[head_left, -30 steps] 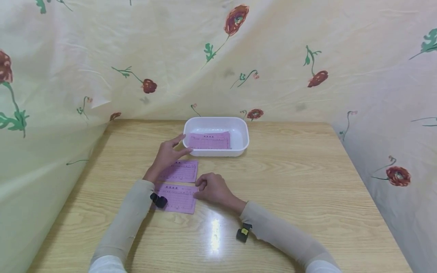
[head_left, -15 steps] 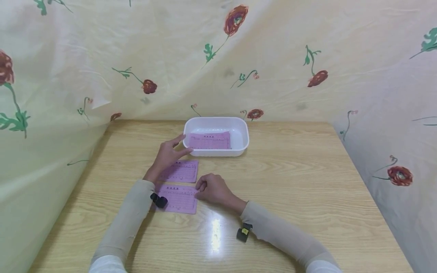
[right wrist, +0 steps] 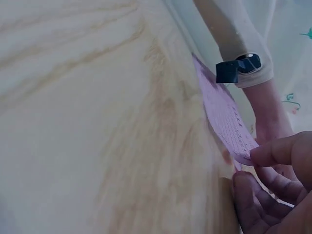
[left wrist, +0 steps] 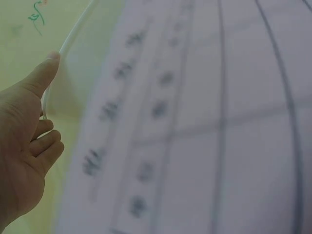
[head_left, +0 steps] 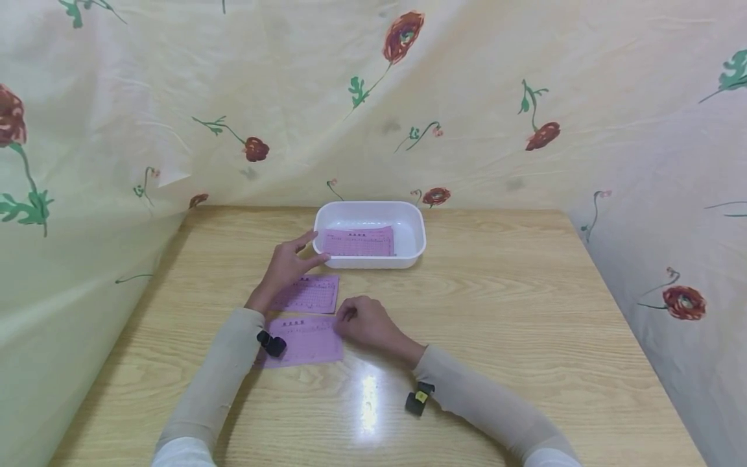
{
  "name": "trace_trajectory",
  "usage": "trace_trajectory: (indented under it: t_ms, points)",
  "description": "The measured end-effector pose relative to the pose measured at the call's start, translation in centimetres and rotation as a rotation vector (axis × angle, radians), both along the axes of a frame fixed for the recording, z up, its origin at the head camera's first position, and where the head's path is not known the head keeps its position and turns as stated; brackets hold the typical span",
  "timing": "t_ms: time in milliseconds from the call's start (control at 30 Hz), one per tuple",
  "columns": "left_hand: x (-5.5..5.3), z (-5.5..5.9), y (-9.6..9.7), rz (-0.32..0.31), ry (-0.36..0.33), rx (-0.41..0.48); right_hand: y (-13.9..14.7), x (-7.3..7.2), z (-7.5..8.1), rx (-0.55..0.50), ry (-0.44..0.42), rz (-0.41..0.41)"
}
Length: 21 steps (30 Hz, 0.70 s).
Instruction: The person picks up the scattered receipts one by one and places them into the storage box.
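In the head view, my left hand (head_left: 286,263) holds the left front corner of a white plastic tray (head_left: 414,259). The left wrist view shows its thumb against the rim (left wrist: 80,22) and the other fingers curled. A pink printed paper slip (head_left: 306,347) is pinched at its right edge by my right hand (head_left: 370,324). In the right wrist view this slip (right wrist: 222,112) is raised and tilted, between thumb and fingers. A blurred printed sheet (left wrist: 195,136) fills much of the left wrist view. My left forearm covers the slip's left end.
Another pink slip pile (head_left: 312,295) lies on the wooden table (head_left: 496,311) between tray and raised slip, partly under the left wrist. More pink slips (head_left: 358,243) lie inside the tray. Flowered cloth (head_left: 467,97) hangs around the table's back and sides.
The near pink slip has lifted and shifted; its right end now reaches farther right, pinched by my right hand. My left hand and the tray stay in place.
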<state>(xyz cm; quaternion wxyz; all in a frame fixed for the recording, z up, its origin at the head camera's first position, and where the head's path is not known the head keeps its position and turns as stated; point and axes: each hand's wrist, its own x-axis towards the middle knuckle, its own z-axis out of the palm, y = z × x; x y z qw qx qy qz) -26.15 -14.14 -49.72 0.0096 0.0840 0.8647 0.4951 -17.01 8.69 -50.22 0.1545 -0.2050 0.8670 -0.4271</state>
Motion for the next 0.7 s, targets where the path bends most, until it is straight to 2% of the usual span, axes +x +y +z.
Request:
trace_trajectory:
  t_ms: [267,567,700]
  points:
    - [0.0,0.0,-0.1,0.000,-0.010,-0.014,0.4,0.1,0.9,-0.049,-0.078,-0.048]
    - [-0.1,0.1,0.1,-0.002,-0.018,-0.014,1.8,-0.3,1.4,-0.179,-0.137,-0.084]
    - [0.0,0.1,0.1,0.003,-0.018,-0.018,2.5,-0.6,2.0,-0.175,-0.105,-0.098]
